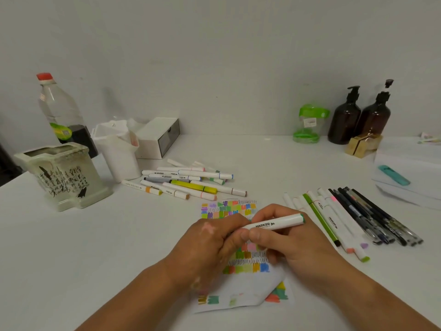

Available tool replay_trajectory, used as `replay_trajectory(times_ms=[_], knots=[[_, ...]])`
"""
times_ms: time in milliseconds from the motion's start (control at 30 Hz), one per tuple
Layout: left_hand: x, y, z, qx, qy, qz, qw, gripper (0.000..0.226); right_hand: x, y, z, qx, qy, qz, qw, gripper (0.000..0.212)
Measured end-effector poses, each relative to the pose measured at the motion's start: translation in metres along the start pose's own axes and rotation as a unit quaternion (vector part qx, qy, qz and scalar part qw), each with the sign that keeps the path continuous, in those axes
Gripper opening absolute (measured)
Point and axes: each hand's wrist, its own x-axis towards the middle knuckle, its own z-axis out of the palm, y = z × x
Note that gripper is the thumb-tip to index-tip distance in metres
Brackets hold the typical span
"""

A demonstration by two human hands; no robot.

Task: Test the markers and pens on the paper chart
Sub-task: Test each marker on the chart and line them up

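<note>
Both hands are gripping the white green-tipped marker directly above the colour-swatched paper chart, which is lying on the white desk. The left hand is curling round its left end; the right hand is pinching the barrel. A loose marker pile is lying behind the chart, and a row of markers and black pens to its right.

Far left corner of the white desk: clear plastic bottle with red cap, cream calligraphy-painted ceramic pot, white plastic holder, white drawer box. Far edge, rightward: green-lidded clear jar, two brown pump bottles, small gold box. Right edge: flat white box bearing teal oblong item.
</note>
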Motion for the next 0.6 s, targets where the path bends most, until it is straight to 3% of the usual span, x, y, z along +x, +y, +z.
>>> replay_trajectory(times_ms=[267, 333, 433, 600], knots=[[0.002, 0.005, 0.003, 0.036, 0.049, 0.0, 0.998, 0.05, 0.0, -0.004, -0.004, 0.021, -0.007, -0.013, 1.0, 0.028], [0.001, 0.002, 0.003, 0.046, 0.017, -0.042, 0.998, 0.052, 0.003, -0.002, -0.008, 0.046, 0.034, -0.018, 0.998, 0.022], [-0.002, -0.005, 0.001, 0.091, -0.057, -0.097, 0.99, 0.08, 0.007, -0.001, -0.019, 0.109, 0.115, 0.005, 0.987, 0.013], [-0.002, -0.008, 0.006, 0.159, -0.157, -0.08, 0.971, 0.099, 0.008, 0.002, -0.023, 0.126, 0.118, 0.014, 0.985, 0.008]])
